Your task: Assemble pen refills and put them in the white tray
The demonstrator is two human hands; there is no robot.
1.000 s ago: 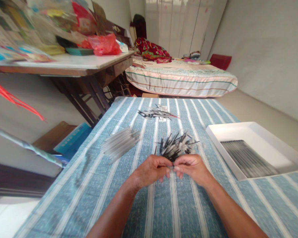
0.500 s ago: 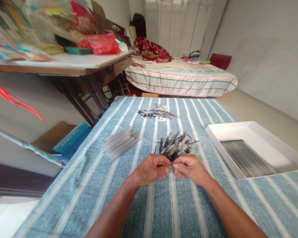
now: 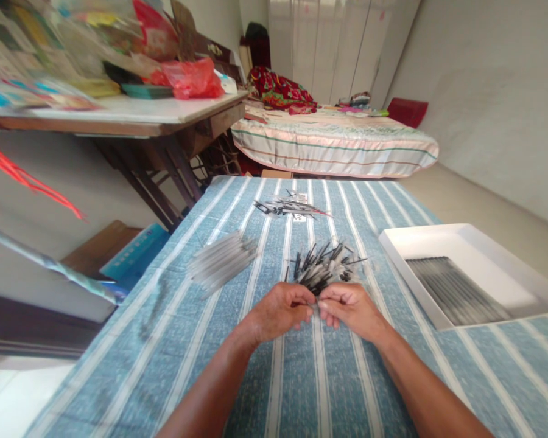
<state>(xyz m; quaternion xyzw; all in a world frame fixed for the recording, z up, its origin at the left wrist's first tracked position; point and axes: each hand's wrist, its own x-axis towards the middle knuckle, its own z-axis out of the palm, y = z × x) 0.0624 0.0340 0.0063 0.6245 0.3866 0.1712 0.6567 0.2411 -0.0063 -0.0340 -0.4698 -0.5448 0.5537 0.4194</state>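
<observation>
My left hand (image 3: 287, 310) and my right hand (image 3: 347, 307) meet fingertip to fingertip over the striped cloth, both closed in a pinch. Whatever lies between the fingers is too small and hidden to name. Just beyond them is a loose heap of short black and clear pieces (image 3: 324, 264), thin like pen parts. To the left of the heap lies a row of clear thin tubes (image 3: 223, 260). Farther back sits a smaller pile of dark and clear thin pieces (image 3: 287, 207), on or beside a white printed label.
A white open box (image 3: 475, 243) at the right holds a row of dark thin sticks (image 3: 454, 289). On the left stands a cluttered table (image 3: 192, 112) with a red plastic bag (image 3: 194, 79). A bed (image 3: 338, 143) is behind the cloth-covered surface (image 3: 219, 365).
The hands keep almost the same pinched pose over the same spot. The whole view has shifted very slightly; the piles look unchanged.
</observation>
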